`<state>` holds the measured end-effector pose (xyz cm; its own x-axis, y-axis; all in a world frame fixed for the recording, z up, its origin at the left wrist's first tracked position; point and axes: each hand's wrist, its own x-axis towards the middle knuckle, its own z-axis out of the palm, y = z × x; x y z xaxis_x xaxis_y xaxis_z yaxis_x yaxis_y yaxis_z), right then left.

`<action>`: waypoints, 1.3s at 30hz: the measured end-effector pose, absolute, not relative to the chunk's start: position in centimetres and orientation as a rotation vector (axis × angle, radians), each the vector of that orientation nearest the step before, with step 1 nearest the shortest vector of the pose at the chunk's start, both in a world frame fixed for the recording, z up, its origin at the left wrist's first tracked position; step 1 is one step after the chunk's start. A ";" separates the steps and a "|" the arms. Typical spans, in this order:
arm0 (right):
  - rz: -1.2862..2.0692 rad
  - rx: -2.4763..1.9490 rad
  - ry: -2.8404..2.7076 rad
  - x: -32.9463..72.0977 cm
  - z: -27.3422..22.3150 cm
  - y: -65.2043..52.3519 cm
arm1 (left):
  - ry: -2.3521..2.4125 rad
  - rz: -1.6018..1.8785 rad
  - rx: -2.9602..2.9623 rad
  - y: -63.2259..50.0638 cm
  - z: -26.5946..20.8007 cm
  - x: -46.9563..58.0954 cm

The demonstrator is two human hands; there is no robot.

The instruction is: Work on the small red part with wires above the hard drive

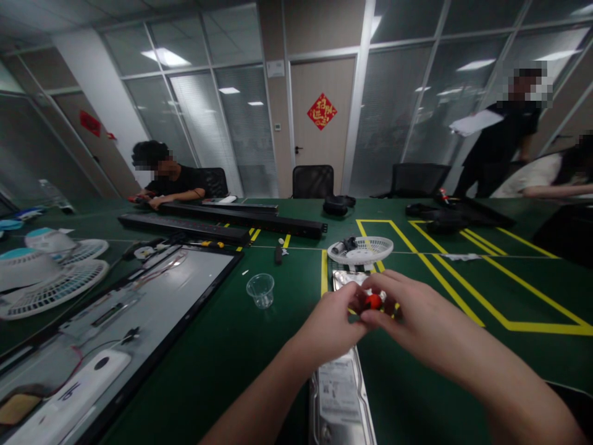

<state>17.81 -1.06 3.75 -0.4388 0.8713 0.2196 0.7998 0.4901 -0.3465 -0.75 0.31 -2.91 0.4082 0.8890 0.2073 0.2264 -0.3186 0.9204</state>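
Both hands meet above the green table. My left hand is closed, its fingertips pinched at a small red-and-black object whose kind I cannot make out. From the other side, my right hand curls thumb and fingers around the same object, partly hiding it. Below the hands lies a silver hard drive with a white label. Another shiny metal drive-like unit sits just beyond them, partly covered by the fingers. To the left stands a clear plastic cup.
A white basket-like fan grille with dark parts lies beyond the hands. At left is an opened flat display panel; long black bars lie behind. A dark-handled tool rests mid-table. A person works across the table; another stands at right.
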 end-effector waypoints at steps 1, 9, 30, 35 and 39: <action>0.293 -1.344 -2.388 17.9 3.7 -1.1 | 0.954 0.953 1.777 0.3 -2.9 -0.8; 0.269 -1.470 -2.405 17.8 3.4 -0.2 | 0.938 0.981 1.809 0.3 -2.9 -0.6; 0.240 -1.555 -2.347 18.1 3.3 -0.5 | 0.982 0.955 1.806 0.5 -3.4 -0.6; 0.343 -1.312 -2.401 18.4 3.2 -0.6 | 0.937 0.952 1.768 0.5 -3.3 -0.7; 0.290 -1.384 -2.407 17.9 3.4 -0.2 | 0.937 0.999 1.804 0.4 -3.4 -0.5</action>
